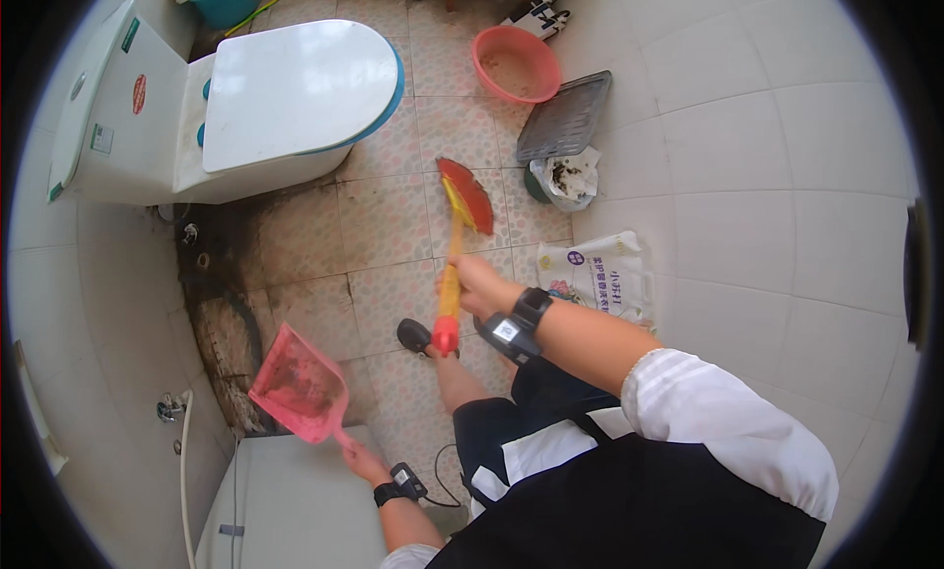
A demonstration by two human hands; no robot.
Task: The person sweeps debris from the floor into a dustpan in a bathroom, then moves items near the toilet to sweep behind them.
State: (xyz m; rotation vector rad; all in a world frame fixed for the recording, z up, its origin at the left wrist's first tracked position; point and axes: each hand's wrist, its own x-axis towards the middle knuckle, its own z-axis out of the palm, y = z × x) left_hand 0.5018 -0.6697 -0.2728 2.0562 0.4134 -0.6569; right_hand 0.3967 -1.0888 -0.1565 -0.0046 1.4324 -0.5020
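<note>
My right hand grips the broom, left hand the dustpan — best keep bristles low, strokes short.

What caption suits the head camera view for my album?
A yellow-handled broom in the right hand, a pink dustpan in the left hand, near a closed toilet.

1 broom was in R fingers, 1 pink dustpan in L fingers. Fwd-left of R fingers: 1 toilet. Fwd-right: 1 pink basin, 1 grey tray, 1 bin. Just right: 1 bag. 2 wrist devices sat behind fingers.
</note>
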